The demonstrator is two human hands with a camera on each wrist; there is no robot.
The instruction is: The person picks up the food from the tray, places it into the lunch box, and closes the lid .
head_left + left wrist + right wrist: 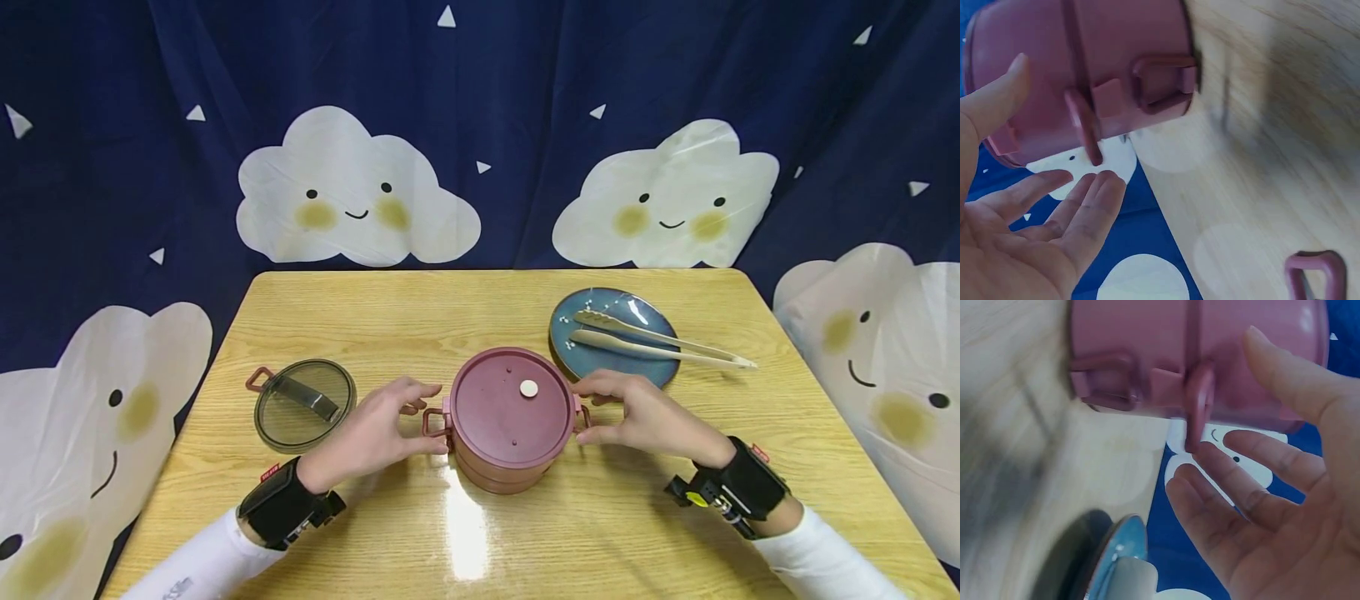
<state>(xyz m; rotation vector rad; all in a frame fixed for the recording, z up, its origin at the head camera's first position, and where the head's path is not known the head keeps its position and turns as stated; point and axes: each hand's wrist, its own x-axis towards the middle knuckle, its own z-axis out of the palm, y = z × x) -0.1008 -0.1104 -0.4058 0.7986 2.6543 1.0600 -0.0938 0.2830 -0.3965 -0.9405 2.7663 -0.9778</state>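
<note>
A dark red stacked pot (510,408) of two tiers, its flat lid bearing a pale round knob (528,389), stands at the middle of the table. Loop handles stick out at both sides of each tier. On the left, my left hand (378,429) has thumb and fingers spread around an upper handle (1085,128), which shows between them. My right hand (637,417) reaches the other side the same way, its fingertips close under the upper handle (1197,409) and its thumb along the pot wall. Neither hand's fingers are curled round a handle.
A round glass lid (305,404) with a dark red handle loop lies left of my left hand. Behind my right hand, a blue plate (577,360) carries light tongs (637,346) whose joined end extends past its rim. A dark blue curtain with clouds hangs behind the table.
</note>
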